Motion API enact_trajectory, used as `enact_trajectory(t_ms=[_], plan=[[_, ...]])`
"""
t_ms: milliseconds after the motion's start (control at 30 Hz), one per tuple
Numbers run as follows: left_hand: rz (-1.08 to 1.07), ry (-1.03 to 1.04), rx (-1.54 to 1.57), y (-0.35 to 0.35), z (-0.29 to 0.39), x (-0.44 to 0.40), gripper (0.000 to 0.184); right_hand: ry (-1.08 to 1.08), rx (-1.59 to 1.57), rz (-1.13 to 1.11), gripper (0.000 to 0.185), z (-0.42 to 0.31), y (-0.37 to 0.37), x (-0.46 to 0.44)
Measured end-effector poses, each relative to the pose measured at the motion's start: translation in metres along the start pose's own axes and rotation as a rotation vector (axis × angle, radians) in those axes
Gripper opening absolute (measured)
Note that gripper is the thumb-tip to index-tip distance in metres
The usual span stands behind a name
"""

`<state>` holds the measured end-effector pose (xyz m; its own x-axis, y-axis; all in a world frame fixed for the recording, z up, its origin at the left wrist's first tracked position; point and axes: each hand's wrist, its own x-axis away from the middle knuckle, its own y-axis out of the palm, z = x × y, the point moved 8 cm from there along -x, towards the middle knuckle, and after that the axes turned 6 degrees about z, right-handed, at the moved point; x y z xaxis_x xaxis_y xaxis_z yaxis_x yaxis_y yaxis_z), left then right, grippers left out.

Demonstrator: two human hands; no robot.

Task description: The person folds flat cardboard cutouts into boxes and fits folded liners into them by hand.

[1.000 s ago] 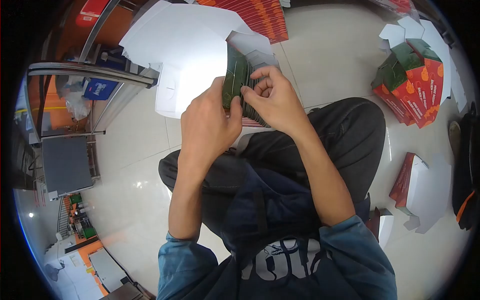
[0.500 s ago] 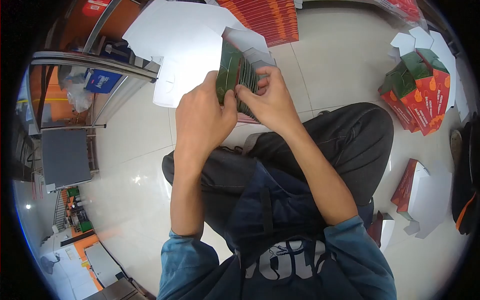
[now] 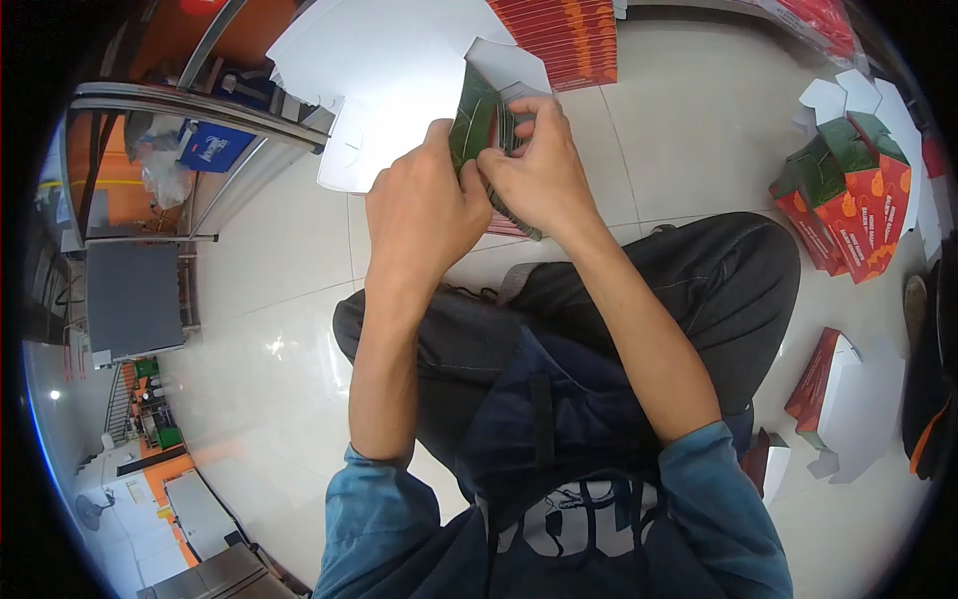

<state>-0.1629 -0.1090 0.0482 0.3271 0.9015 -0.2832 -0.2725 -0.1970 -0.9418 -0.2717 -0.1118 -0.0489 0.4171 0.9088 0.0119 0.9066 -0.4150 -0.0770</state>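
A stack of printed cartons with green inner flaps point(image 3: 475, 122) and wide white panels point(image 3: 389, 70) lies on the floor in front of my crossed legs. My left hand point(image 3: 429, 205) pinches the green flap at its lower left, thumb and fingers closed on it. To its right, my right hand point(image 3: 539, 165) has its thumb and curled fingers closed on the flap's right edge, over the dark layered edges of the stack. The two thumbs are close together. What lies under the fingers is partly hidden.
Red patterned cartons point(image 3: 564, 40) lie fanned beyond the white panels. Folded red and green cartons point(image 3: 848, 195) stand at the right, with another red and white carton point(image 3: 820, 384) nearer. A metal-framed rack point(image 3: 200, 115) with a blue box point(image 3: 216, 146) is at the left.
The camera view has shifted, so the surroundings sit differently in the picture. Both hands stay at the stack, and the green flap between them now tilts further over to the right.
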Motion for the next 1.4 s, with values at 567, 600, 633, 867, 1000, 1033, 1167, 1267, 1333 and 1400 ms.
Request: enact_trajectory(t_ms=[567,600,633,867,1000,1033,1167,1267,1333,1400], plan=[[-0.074,0.214,0.231,-0.004,-0.016,-0.003,0.032,-0.478,0.118,-0.006,0.016,-0.019,0.007,0.016],[-0.099,0.249,0.299,-0.003,-0.018,-0.004,0.033,-0.501,0.135,-0.014,0.013,-0.022,0.005,0.018],[-0.125,0.284,0.367,0.0,-0.025,-0.005,0.035,-0.546,0.209,-0.016,0.013,-0.026,0.003,0.02],[-0.189,0.274,0.263,-0.005,-0.024,-0.005,0.042,-0.756,0.485,-0.153,0.018,-0.038,0.008,0.03],[-0.13,0.238,0.144,-0.009,-0.024,0.002,0.044,-0.684,0.414,-0.283,0.02,-0.027,0.019,0.025],[-0.147,0.199,0.123,-0.01,-0.024,0.002,0.045,-0.674,0.38,-0.291,0.019,-0.025,0.021,0.023],[-0.138,0.161,0.083,-0.008,-0.026,0.003,0.05,-0.647,0.3,-0.31,0.017,-0.022,0.023,0.021],[-0.113,0.175,0.125,-0.008,-0.029,0.003,0.051,-0.643,0.298,-0.309,0.016,-0.023,0.026,0.023],[-0.109,0.179,0.11,-0.006,-0.031,0.003,0.052,-0.636,0.3,-0.303,0.015,-0.024,0.027,0.024],[-0.098,0.191,0.099,-0.004,-0.031,0.004,0.052,-0.62,0.296,-0.298,0.015,-0.024,0.027,0.025]])
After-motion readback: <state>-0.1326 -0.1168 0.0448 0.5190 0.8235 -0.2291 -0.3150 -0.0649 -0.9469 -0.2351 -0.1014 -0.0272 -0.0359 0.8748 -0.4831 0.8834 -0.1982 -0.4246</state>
